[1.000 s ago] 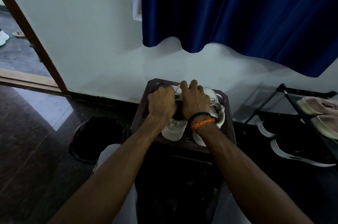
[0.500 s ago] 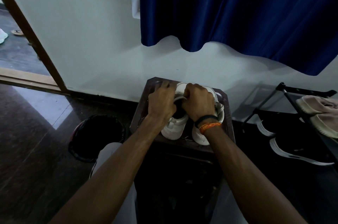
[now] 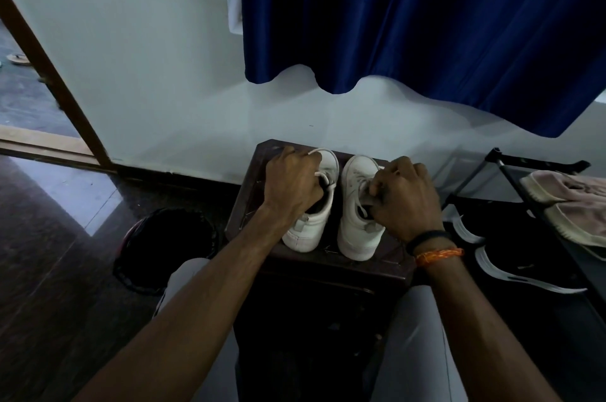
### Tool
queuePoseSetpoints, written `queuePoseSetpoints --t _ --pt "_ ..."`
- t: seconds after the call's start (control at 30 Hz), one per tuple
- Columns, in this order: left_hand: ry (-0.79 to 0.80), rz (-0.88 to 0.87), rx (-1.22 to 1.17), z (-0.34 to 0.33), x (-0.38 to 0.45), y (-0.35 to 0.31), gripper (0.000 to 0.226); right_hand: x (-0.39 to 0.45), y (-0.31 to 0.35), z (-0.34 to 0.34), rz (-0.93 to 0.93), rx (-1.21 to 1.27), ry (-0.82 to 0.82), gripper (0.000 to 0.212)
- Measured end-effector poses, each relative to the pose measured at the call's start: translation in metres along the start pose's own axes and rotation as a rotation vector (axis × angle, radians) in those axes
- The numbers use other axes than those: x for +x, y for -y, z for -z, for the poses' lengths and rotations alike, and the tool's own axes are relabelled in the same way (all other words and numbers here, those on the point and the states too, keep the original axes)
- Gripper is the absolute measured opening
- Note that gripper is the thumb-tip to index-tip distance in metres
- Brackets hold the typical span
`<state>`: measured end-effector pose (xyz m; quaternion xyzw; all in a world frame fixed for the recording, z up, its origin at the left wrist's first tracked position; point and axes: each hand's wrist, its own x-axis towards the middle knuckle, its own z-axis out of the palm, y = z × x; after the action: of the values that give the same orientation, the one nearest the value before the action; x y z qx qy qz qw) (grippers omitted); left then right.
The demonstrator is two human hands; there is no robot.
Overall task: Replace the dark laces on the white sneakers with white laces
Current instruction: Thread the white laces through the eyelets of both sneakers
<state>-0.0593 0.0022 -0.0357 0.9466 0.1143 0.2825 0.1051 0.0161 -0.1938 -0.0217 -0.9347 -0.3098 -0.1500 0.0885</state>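
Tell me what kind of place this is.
Probably a home entryway: an open doorway, a shoe rack holding shoes, and a blue curtain on the wall above a small dark stool.

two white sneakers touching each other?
Apart. The head view shows a dark strip of stool top running between the left sneaker and the right sneaker from toes to heels.

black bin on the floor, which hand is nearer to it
Left. The left hand rests on the left sneaker, on the side of the stool facing the black bin. The right hand is on the right sneaker, farther away.
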Motion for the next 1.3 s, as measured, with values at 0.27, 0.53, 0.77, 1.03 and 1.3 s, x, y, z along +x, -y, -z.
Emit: queuePoseSetpoints --t 0.27,0.53,0.77,1.03,1.3 --pt "0.109 -0.121 -0.207 0.011 0.012 -0.007 0.026 0.0 0.004 0.001 0.08 -0.101 -0.092 0.016" --pt "0.419 -0.327 -0.412 0.009 0.023 -0.03 0.015 -0.003 0.002 0.002 0.043 0.018 -0.115 0.012" --pt "0.467 -0.338 -0.357 0.004 0.027 -0.037 0.018 0.0 -0.002 0.003 0.024 0.111 -0.121 0.011" --pt "0.233 -0.174 -0.326 -0.017 0.011 -0.064 0.014 0.002 -0.002 0.005 -0.006 0.154 -0.117 0.007" --pt "0.103 -0.067 -0.213 -0.031 0.013 -0.07 0.034 0.0 0.001 0.0 -0.003 0.155 -0.15 0.011"
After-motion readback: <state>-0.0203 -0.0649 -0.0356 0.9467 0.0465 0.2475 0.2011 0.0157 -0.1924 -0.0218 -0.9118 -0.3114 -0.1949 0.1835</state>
